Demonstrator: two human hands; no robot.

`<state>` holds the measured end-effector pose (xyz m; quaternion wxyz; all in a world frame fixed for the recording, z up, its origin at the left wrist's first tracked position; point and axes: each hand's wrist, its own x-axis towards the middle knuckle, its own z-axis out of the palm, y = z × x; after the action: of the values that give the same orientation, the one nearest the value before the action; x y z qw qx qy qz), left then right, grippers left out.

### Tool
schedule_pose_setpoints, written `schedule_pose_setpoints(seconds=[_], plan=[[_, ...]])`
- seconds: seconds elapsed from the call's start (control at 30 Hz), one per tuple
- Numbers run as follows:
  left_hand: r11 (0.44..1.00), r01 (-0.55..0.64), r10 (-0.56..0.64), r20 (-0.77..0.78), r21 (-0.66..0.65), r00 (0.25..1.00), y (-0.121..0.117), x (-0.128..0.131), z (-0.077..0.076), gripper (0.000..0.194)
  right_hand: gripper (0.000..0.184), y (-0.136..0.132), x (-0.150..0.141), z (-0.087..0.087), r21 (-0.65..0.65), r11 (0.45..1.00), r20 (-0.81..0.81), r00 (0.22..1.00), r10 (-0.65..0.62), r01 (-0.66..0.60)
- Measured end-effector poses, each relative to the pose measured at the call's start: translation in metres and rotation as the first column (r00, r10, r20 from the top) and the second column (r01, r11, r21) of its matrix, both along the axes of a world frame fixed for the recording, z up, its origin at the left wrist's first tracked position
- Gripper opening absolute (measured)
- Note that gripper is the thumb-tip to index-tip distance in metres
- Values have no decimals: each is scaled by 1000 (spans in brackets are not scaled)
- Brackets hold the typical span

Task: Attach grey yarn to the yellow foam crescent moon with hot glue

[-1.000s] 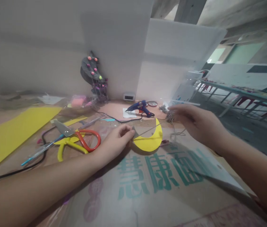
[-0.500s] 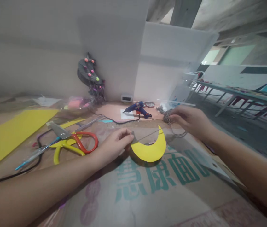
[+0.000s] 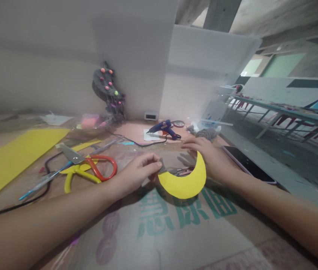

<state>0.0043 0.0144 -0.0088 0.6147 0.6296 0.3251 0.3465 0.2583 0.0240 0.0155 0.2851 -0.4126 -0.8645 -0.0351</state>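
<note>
Left hand [image 3: 144, 168] was clamped, thumb against fingers, on the grey yarn wrap [image 3: 162, 165] at one tip of the yellow crescent [image 3: 183, 186], which sat over the cardboard [image 3: 136, 247] between both hands
Right hand [image 3: 213, 159] was just behind the other tip, fingers part bent; couldn't tell if they gripped anything
Main risk: wrap covered just that one end, so a slack pinch could've let it unwind or slip off the point
Hard pull on the yarn could've creased the crescent; thin tips looked weakest
Yarn ball [image 3: 208, 134] lay beyond the right hand, strand hard to make out, so a snag was possible
Glue gun [image 3: 161, 127] had its nozzle over a white card [image 3: 154, 138]; burn risk if hot, couldn't tell
Phone [image 3: 249, 165] was near the right edge of the tabletop [image 3: 125, 129], one forearm bump from falling
Writing: big green characters [image 3: 222, 204] on the cardboard, looked like 慧康面, partly hidden by the crescent; pink print [image 3: 232, 257] unreadable; no legible brand on gun or phone
</note>
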Motion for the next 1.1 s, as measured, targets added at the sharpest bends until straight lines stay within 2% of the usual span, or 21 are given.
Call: schedule_pose_setpoints(seconds=[0.03, 0.1, 0.17, 0.2, 0.27, 0.37, 0.5, 0.57, 0.67, 0.73, 0.87, 1.1], plan=[[1000, -10, 10, -11, 6, 1000, 0, 0, 0, 21, 25, -6, -6, -1, -56, 998, -57, 998, 15, -18], [1000, -22, 22, -21, 11, 1000, 0, 0, -1, 22, 28, -20, -18, -2, -253, 966, -217, 976, -9, -47], [1000, -19, 19, -9, 3, 1000, -2, 0, -2, 22, 33, -34, -30, -1, -492, 862, -380, 921, -87, -121], [1000, -19, 19, -3, 5, 1000, -3, 0, -2, 21, 33, -40, -35, 0, -563, 810, -431, 895, -116, -166], [999, -32, 33, -11, 41, 999, -5, 1, -1, 21, 32, -47, -43, -2, -583, 770, -535, 836, -124, -258], [992, -57, 64, -60, 116, 996, -6, 3, 1, 21, 34, -45, -48, -15, -570, 731, -645, 755, -116, -374], [992, -56, 66, -84, 114, 994, -6, 3, 1, 19, 38, -37, -45, -35, -641, 637, -665, 724, -183, -428], [990, -56, 70, -106, 131, 992, -7, 2, 1, 18, 36, -36, -44, -39, -659, 639, -640, 741, -200, -397], [981, -59, 86, -142, 183, 986, -7, 0, 1, 17, 29, -37, -44, -39, -646, 692, -608, 765, -211, -322], [978, -62, 94, -161, 198, 982, -8, 0, 1, 17, 28, -37, -44, -38, -634, 709, -601, 773, -203, -307], [983, -42, 72, -164, 179, 984, -8, 0, 0, 17, 27, -35, -43, -38, -636, 706, -604, 770, -206, -310], [988, 20, 9, -178, 156, 984, -6, 1, -1, 17, 31, -32, -45, -40, -646, 724, -585, 767, -264, -243]])
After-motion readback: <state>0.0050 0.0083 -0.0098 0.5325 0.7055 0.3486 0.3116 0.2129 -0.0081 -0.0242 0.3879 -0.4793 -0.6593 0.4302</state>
